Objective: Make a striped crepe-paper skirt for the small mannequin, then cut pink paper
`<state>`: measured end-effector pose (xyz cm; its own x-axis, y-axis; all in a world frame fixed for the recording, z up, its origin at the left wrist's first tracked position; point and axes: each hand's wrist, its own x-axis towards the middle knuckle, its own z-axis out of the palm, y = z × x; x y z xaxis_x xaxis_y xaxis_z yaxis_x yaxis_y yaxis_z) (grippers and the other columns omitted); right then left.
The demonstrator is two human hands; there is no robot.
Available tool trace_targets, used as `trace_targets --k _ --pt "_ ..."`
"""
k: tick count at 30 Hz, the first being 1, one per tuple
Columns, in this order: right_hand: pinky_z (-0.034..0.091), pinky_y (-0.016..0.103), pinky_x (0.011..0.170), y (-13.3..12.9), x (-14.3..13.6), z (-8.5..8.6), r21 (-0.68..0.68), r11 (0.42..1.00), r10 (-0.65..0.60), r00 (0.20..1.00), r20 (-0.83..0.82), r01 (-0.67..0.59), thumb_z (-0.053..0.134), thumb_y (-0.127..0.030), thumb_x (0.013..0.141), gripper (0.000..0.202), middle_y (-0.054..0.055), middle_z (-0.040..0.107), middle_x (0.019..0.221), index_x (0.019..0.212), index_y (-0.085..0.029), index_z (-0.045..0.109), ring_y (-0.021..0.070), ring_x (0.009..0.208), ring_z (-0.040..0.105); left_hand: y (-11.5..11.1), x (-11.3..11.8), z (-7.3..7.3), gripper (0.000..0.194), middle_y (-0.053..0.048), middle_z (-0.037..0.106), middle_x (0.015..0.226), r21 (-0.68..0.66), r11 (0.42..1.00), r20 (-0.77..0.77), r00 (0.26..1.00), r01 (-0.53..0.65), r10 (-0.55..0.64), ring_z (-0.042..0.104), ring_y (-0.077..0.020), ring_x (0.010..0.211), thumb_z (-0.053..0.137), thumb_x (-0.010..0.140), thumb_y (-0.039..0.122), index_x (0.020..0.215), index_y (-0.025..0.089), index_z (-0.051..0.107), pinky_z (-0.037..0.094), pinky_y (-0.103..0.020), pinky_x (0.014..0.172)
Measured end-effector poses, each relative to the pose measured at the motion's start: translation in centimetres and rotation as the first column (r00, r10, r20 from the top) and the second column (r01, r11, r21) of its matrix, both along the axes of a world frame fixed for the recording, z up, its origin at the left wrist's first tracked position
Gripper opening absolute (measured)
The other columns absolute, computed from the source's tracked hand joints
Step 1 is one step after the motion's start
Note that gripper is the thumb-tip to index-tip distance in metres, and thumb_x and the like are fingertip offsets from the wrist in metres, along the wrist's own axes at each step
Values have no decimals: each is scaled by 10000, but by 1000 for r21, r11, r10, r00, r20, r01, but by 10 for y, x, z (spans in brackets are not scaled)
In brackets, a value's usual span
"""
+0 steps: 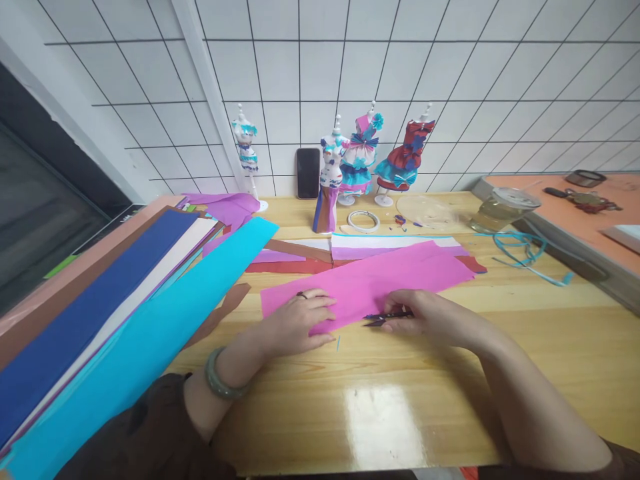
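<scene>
A long bright pink sheet of crepe-like paper [380, 280] lies slanted on the wooden table. My left hand [300, 319] rests on its lower left part, fingers stretched out. At the sheet's near edge, my right hand [420, 312] is closed around dark scissors [377, 321], whose pointed blades are spread and aim left. The fingers partly hide the scissors' handles. A thin blue scrap [339, 343] lies just in front of the pink sheet. Behind it are layered strips in white, purple [400, 251], brown and red.
Folded coloured sheets [115, 313] are stacked at the left. Small dress forms [333, 167] in paper outfits stand along the tiled wall, near a phone [308, 173]. A ring of white tape [363, 221], a glass cup [503, 210] and a blue cord [530, 252] lie further right.
</scene>
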<state>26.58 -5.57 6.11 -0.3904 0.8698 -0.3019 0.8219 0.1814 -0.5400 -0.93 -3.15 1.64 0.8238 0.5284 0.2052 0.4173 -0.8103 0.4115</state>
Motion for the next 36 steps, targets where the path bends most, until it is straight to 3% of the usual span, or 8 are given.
trace_targets --k 5,13,17,22,28,36 --pt "368 257 541 -1 -4 -3 10 1000 -4 1000 -24 4 551 -535 760 345 30 628 742 762 -191 556 162 630 526 1 -1 0 196 -72 586 1199 7 1000 52 999 -7 7 444 -209 1200 524 820 223 985 183 622 367 -361 1022" --pt "342 242 531 -3 -14 -2 30 1000 2 1000 -31 -1 561 -495 760 311 9 592 718 734 -187 525 141 618 492 0 -1 3 160 -86 611 1157 11 1000 50 999 -12 11 474 -192 1179 493 844 241 875 172 634 386 -342 1009" --pt "345 244 547 -2 -17 -3 59 998 22 1000 -10 -22 567 -473 765 282 15 605 740 767 -192 538 155 647 512 1 -2 4 221 -87 603 1177 18 1000 45 999 -12 11 455 -217 1198 517 844 309 967 171 637 380 -368 1015" --pt "352 247 569 -3 -21 -6 107 992 65 998 -15 -63 554 -448 789 254 20 601 770 771 -196 528 158 668 528 6 -4 0 299 -67 602 1187 43 998 24 998 -54 53 433 -203 1212 398 917 307 1060 185 631 334 -385 1051" --pt "370 261 597 0 -25 -10 129 987 108 992 -58 -99 544 -435 803 240 37 606 805 778 -197 529 175 705 545 9 -7 -3 318 -57 518 1305 59 998 -24 999 -37 38 311 -230 1311 410 910 317 1150 210 590 261 -445 1091" --pt "397 277 637 1 -28 -14 164 979 137 987 -78 -123 542 -438 820 238 55 619 855 819 -201 554 195 764 572 10 -8 -3 333 -56 501 1323 35 999 -46 998 -30 31 289 -217 1327 399 915 325 1177 219 574 221 -440 1109"
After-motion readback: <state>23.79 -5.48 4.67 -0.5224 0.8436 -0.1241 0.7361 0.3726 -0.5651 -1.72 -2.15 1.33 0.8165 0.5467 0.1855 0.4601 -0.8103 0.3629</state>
